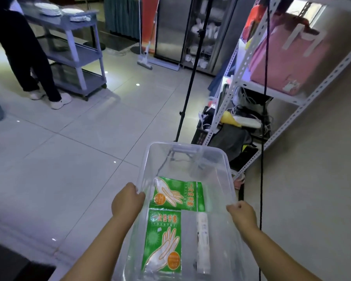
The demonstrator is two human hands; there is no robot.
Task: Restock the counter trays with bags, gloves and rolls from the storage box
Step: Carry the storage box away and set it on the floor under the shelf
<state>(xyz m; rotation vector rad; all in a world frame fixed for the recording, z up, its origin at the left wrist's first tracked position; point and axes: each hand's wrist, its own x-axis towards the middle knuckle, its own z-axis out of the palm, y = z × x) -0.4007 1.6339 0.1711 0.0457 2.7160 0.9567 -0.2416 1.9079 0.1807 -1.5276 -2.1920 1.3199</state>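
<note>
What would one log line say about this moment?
left hand: grips storage box rim | right hand: grips opposite rim | inside: far glove pack, near glove pack, white roll

The storage box (pixel 142 171) is a clear, open-topped plastic tub, carried level by its two long rims, its length running away from the viewer. Two green printed glove packs lie flat on its bottom near the left wall. The far pack (pixel 177 193) is turned sideways and the near pack (pixel 163 240) lies lengthwise, their edges meeting. A white roll (pixel 202 242) lies lengthwise right of the near pack, slightly apart.
</note>
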